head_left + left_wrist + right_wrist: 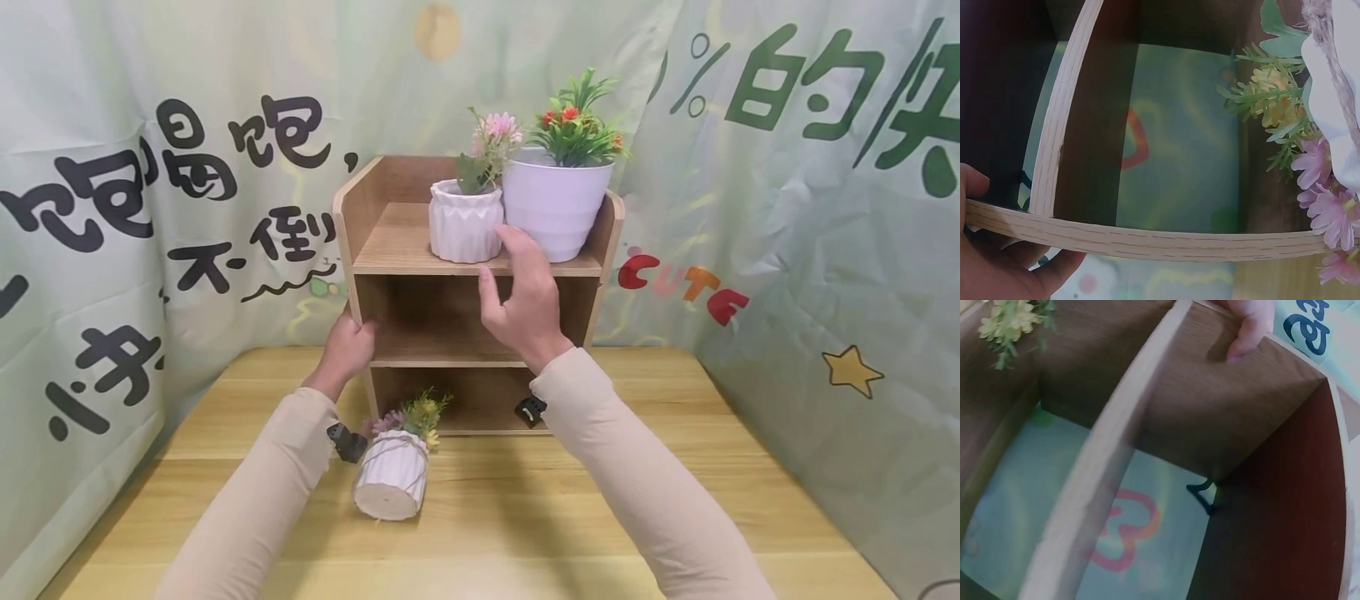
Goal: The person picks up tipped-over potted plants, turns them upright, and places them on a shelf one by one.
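Note:
A wooden shelf (465, 363) stands on the table. My left hand (349, 343) grips the edge of its left side panel, thumb on the inner face and fingers outside, as the left wrist view shows at the panel edge (1166, 245). My right hand (528, 304) is raised before the top board, thumb and forefinger spread apart. Its forefinger tip overlaps the right edge of a small white ribbed flowerpot (465, 223) with pink flowers. To the right of that pot stands a larger white flowerpot (557, 208) with red flowers and green leaves.
Another white flowerpot (392, 475), twine-wrapped with pink and yellow flowers, lies tipped on the table (510, 533) in front of the shelf's lower left corner, near my left wrist. A printed curtain (255, 50) hangs behind and along the sides.

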Demonstrator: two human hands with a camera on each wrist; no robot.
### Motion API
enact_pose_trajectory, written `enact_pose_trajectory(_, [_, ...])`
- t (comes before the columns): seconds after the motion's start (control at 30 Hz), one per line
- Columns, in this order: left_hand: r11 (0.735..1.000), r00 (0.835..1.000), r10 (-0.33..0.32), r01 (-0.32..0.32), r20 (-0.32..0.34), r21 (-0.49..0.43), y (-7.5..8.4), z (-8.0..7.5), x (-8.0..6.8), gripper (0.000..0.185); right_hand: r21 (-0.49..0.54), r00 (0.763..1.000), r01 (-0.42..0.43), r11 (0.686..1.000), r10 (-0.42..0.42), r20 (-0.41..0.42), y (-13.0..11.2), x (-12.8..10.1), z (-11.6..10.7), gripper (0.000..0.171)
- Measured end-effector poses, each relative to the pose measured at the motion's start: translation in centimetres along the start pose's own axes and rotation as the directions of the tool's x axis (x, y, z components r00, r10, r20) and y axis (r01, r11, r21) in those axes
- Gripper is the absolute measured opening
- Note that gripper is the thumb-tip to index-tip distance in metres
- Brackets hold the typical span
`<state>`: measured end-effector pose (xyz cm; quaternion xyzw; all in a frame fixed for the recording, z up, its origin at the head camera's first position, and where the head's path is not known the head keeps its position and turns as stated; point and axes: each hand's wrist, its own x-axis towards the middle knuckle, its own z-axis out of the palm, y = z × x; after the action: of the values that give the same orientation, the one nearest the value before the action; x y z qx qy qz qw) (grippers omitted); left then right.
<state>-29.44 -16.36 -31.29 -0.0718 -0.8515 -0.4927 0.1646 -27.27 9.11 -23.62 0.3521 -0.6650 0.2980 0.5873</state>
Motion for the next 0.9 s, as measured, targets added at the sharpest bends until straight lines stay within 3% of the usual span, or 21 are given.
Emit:
enact_pose_trajectory(0.33, [1.0,1.0,0.007,-0.007,0.004,-0.009,-0.1,0.1,0.1,0.031,-0.012,0.978,0.001,1.0,-0.003,-0.208,1.9,-2.1,-2.5,0.044])
enact_pose_trajectory(0.57, [1.0,1.0,0.018,-0.018,-0.01,-0.006,-0.2,0.0,0.1,0.031,-0.022,0.961,-0.055,0.998,0.047,-0.273,3.4,-3.0,-3.9,0.048])
enact_pose_trajectory(0.9, [1.0,1.0,-0.014,0.014,0.011,0.006,-0.1,0.0,0.0,0.036,-0.031,0.921,-0.202,0.979,0.179,-0.346,6.0,-5.5,-4.4,0.054])
